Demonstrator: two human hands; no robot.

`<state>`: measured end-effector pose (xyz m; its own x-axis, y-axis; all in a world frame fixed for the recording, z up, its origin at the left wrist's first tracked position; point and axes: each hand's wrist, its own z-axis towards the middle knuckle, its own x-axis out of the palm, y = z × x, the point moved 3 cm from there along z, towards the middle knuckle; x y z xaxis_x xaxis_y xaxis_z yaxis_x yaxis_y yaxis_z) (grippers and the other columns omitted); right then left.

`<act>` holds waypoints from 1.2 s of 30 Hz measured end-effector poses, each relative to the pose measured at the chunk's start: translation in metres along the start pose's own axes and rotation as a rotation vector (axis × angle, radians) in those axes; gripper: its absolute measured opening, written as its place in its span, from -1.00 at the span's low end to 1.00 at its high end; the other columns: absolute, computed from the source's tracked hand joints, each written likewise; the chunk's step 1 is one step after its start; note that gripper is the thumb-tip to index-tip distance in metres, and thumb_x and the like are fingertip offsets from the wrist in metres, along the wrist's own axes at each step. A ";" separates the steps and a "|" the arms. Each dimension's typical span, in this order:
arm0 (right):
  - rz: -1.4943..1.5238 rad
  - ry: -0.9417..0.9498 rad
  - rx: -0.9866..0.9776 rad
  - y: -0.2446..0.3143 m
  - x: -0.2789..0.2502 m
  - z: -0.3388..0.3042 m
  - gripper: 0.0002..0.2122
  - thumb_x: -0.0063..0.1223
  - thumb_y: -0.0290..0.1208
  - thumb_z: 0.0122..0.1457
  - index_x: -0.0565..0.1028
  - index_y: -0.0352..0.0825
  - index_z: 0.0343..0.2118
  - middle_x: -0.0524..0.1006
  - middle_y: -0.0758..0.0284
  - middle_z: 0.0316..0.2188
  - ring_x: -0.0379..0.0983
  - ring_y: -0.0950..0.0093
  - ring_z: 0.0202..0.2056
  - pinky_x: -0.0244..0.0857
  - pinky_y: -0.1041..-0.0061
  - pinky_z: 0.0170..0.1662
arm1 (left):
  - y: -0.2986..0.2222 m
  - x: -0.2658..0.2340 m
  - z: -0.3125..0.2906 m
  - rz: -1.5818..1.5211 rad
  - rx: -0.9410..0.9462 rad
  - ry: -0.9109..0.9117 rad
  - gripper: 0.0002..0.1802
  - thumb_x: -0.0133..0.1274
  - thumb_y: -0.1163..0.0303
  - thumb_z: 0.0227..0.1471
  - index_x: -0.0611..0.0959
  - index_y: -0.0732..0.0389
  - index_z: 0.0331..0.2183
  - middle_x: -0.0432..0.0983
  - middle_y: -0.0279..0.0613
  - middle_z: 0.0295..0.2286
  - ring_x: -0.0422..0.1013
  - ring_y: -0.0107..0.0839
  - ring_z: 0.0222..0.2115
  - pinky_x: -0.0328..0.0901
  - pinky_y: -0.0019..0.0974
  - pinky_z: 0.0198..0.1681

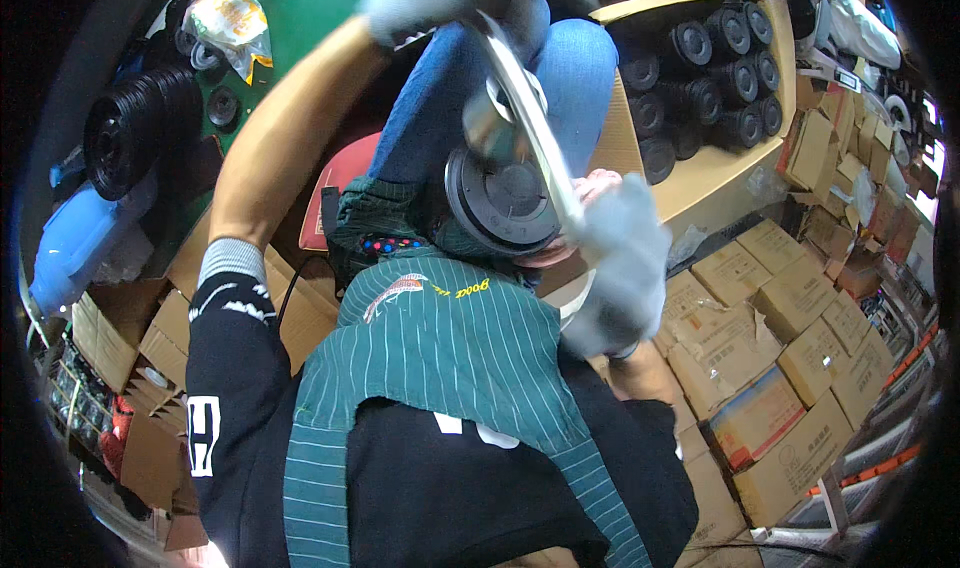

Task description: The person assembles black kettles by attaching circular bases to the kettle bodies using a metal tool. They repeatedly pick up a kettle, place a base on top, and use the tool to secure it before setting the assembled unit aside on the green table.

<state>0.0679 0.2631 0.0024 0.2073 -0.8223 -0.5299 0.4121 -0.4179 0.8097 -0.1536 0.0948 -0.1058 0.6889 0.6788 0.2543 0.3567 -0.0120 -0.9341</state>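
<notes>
A long, pale, glossy strip (535,128) runs slantwise between my gloved hands, over my lap. My left hand (450,3), in a grey glove, closes on its upper end; the top edge cuts off some of the fingers. At the lower end, my right hand (620,268) is closed around the strip, its grey glove smeared by motion. Under the strip, a black round plastic disc (500,196) with a raised rim rests on my lap. A blurred, shiny round piece (492,128) lies just above the disc; its kind is unclear. Pink patches show beside the disc.
An open carton (700,193) of stacked black round parts stands at my right. More black discs (135,133), a small black part (223,106) and a plastic bag (232,23) sit on the left. Closed cardboard boxes (770,328) cover the floor at lower right.
</notes>
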 end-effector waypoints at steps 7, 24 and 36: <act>-0.229 0.160 0.475 -0.036 0.045 -0.041 0.06 0.64 -0.06 -0.20 0.32 -0.34 0.40 0.15 -0.23 0.43 0.14 -0.20 0.42 0.09 0.03 0.43 | 0.077 -0.113 -0.087 0.547 0.010 -0.561 -0.38 0.01 -0.07 0.37 0.57 0.03 0.29 0.67 -0.30 -0.29 0.58 -0.36 -0.39 0.42 -0.35 -0.31; -0.276 0.030 -0.116 -0.006 0.020 -0.065 -0.35 0.46 -0.09 -0.02 0.60 -0.12 0.20 0.26 -0.08 0.41 0.28 -0.17 0.37 0.27 -0.05 0.38 | 0.121 -0.136 -0.087 1.083 -0.218 -1.044 -0.23 0.03 -0.20 0.21 0.52 0.03 0.29 0.67 0.27 -0.11 0.60 0.26 -0.07 0.45 0.17 0.02; 0.115 0.281 0.077 -0.059 0.011 -0.017 0.16 0.70 -0.10 -0.40 0.33 -0.39 0.37 0.25 -0.14 0.40 0.12 -0.19 0.45 0.05 -0.01 0.49 | 0.115 -0.131 -0.081 1.025 -0.259 -0.994 -0.36 0.07 -0.22 0.23 0.60 -0.03 0.17 0.71 0.11 -0.22 0.61 0.20 -0.15 0.45 0.12 -0.07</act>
<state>0.0608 0.2849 -0.0551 0.4902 -0.7315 -0.4740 0.3056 -0.3651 0.8794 -0.1519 -0.0555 -0.2260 0.0308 0.5077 -0.8610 0.1620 -0.8526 -0.4969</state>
